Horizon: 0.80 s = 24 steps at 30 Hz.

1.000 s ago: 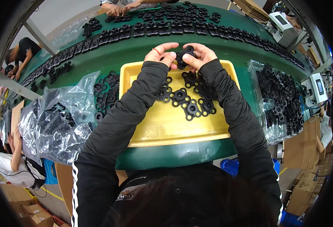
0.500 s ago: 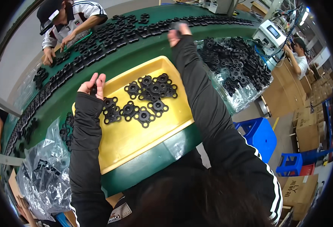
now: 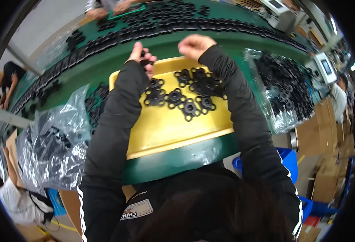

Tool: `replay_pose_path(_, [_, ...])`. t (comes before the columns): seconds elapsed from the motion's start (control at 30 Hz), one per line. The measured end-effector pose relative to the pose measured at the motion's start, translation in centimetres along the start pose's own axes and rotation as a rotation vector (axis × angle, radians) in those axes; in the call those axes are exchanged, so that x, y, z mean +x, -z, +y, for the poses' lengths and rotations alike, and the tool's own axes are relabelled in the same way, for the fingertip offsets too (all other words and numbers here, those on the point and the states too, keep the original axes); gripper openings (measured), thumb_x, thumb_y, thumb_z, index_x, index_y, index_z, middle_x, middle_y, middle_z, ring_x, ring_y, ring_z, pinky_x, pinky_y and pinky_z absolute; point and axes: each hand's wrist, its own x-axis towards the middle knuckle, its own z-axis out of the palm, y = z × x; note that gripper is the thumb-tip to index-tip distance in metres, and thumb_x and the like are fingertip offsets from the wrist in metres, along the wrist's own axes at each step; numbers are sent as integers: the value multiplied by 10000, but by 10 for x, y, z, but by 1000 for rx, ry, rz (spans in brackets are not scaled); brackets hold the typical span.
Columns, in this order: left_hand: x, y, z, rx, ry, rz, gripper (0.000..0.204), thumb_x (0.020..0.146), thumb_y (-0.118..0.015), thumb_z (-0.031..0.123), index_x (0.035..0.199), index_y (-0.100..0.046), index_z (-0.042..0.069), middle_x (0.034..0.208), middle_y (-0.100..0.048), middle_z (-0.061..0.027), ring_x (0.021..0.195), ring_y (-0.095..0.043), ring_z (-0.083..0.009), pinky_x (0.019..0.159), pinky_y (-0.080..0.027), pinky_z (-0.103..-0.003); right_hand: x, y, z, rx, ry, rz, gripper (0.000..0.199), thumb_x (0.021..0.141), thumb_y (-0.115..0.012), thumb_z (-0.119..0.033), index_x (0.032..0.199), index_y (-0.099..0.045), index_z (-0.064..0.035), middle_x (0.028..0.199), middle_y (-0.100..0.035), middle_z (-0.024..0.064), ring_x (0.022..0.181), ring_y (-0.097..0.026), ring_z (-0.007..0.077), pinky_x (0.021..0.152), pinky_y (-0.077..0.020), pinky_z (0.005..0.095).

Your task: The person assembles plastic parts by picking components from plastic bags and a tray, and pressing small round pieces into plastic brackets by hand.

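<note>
A small black plastic part is pinched in the fingers of the left hand over the far-left corner of the yellow tray. The right hand is curled into a loose fist above the tray's far edge; whether anything is held cannot be told. More black parts are clustered in the tray on the green surface.

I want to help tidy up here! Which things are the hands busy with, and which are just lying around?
Busy with:
- left hand, pinching a small black part
- right hand, closed in a fist; whether it holds anything is hidden
- yellow tray
- black parts on the tray

Lying around:
- clear bags of black parts, left and right
- blue bin
- cardboard boxes
</note>
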Motion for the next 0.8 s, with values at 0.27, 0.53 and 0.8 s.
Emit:
replay_pose_path(0.27, [-12,-2,6,-116,71,4,199,783,-538,135,924,-480,7,938,-537,-155,774,-542,-221,445,-395,-181,-15,-40,0,-1226,-94,-474,312,649,-606,-302,785,-591,-21,724,-604,113,658,-562,275,646,-449,315])
replay_pose_path(0.53, [-4,11,-6,-42,117,-140,207,786,-543,143,950,-480,33,864,-538,-102,656,-532,-155,376,-333,-175,-19,-36,5,-1134,0,-475,295,581,-651,-273,702,-587,-11,706,-600,126,660,-562,274,638,-454,317])
replay_pose_path(0.8, [-31,-13,-3,235,-124,-55,206,781,-571,217,883,-510,49,728,-519,-33,538,-475,-71,318,-263,-143,-17,-26,-10,78,-172,-123,246,684,-612,-124,866,-488,-17,674,-528,52,606,-511,154,480,-407,222])
